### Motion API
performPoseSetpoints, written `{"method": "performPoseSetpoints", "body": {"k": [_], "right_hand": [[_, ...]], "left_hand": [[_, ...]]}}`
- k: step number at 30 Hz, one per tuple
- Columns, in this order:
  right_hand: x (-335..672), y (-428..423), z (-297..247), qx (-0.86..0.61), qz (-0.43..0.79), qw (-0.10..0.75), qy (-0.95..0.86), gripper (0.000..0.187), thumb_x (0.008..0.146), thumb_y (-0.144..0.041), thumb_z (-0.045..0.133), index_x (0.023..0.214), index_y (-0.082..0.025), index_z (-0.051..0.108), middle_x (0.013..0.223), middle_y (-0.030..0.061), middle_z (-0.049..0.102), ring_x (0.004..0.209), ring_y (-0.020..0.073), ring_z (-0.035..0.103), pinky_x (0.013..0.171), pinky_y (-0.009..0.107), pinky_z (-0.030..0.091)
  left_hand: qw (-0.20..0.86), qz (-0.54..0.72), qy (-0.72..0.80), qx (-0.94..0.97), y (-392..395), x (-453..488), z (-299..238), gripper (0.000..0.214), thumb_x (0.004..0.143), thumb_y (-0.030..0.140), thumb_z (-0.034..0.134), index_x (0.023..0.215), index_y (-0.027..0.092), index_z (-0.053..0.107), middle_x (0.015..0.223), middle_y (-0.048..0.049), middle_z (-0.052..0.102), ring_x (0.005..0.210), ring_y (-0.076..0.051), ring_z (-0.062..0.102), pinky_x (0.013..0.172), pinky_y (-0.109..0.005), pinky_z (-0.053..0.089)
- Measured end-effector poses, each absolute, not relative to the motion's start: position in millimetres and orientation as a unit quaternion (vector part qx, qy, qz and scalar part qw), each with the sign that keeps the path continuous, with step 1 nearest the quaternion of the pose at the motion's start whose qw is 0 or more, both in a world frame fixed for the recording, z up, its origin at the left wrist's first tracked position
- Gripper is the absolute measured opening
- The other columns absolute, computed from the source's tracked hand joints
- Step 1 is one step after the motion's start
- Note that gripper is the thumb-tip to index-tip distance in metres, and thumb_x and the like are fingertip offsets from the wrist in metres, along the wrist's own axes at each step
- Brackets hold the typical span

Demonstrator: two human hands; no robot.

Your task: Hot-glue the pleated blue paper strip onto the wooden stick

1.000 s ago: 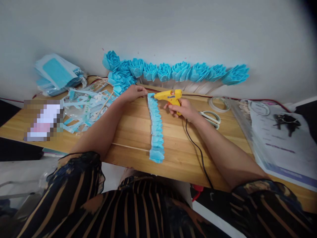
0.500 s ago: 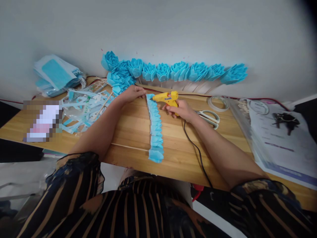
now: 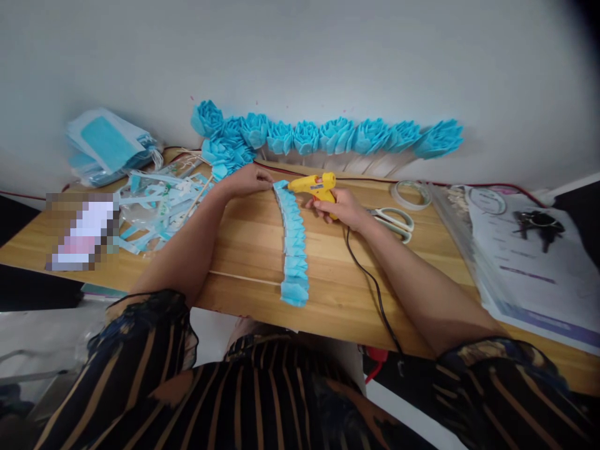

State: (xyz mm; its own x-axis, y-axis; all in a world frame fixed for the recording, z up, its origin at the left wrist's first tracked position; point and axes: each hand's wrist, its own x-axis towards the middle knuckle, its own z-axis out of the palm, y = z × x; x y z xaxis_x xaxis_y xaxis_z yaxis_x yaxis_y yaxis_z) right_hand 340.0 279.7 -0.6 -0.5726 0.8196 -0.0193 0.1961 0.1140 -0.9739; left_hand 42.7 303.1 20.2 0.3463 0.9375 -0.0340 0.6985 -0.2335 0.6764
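A long pleated blue strip (image 3: 293, 244) lies lengthwise on the wooden table (image 3: 244, 231). My left hand (image 3: 246, 180) pinches the strip's far end. My right hand (image 3: 344, 208) grips a yellow glue gun (image 3: 313, 184), whose nozzle points left at that same far end. The gun's black cord (image 3: 370, 281) trails back over the table's near edge. A thin wooden stick (image 3: 244, 278) lies across the table under my left forearm and meets the strip near its lower end.
Blue folded flowers (image 3: 328, 136) line the wall at the back. Scissors (image 3: 396, 222) and a tape roll (image 3: 412, 194) lie right of my right hand. A pile of cut mask scraps (image 3: 154, 203) and packaged masks (image 3: 107, 144) sit at the left; papers (image 3: 529, 262) at the right.
The glue gun's nozzle has shifted slightly left, closer to the strip's far end. My left hand has pulled that end a little to the left.
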Motion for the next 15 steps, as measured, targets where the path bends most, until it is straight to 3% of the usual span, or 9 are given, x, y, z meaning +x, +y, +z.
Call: {"method": "performPoseSetpoints", "body": {"k": [7, 15], "right_hand": [[340.7, 278.8, -0.9, -0.358, 0.563, 0.285, -0.688, 0.023, 0.083, -0.034, 0.075, 0.093, -0.013, 0.073, 0.062, -0.0018, 0.060, 0.045, 0.0069, 0.049, 0.041, 0.019, 0.038], [341.0, 281.1, -7.5, -0.351, 0.561, 0.300, -0.687, 0.025, 0.083, -0.036, 0.075, 0.094, -0.014, 0.074, 0.066, 0.0007, 0.064, 0.047, 0.0074, 0.049, 0.040, 0.020, 0.038]], "left_hand": [[0.300, 0.220, 0.536, 0.758, 303.4, 42.4, 19.1, 0.036, 0.082, 0.047, 0.063, 0.084, 0.014, 0.078, 0.078, -0.0009, 0.070, 0.074, -0.016, 0.055, 0.071, -0.025, 0.041], [0.372, 0.200, 0.529, 0.736, 309.8, 41.5, 17.8, 0.025, 0.073, 0.034, 0.062, 0.085, 0.018, 0.079, 0.090, -0.0005, 0.077, 0.092, -0.022, 0.065, 0.090, -0.028, 0.048]]}}
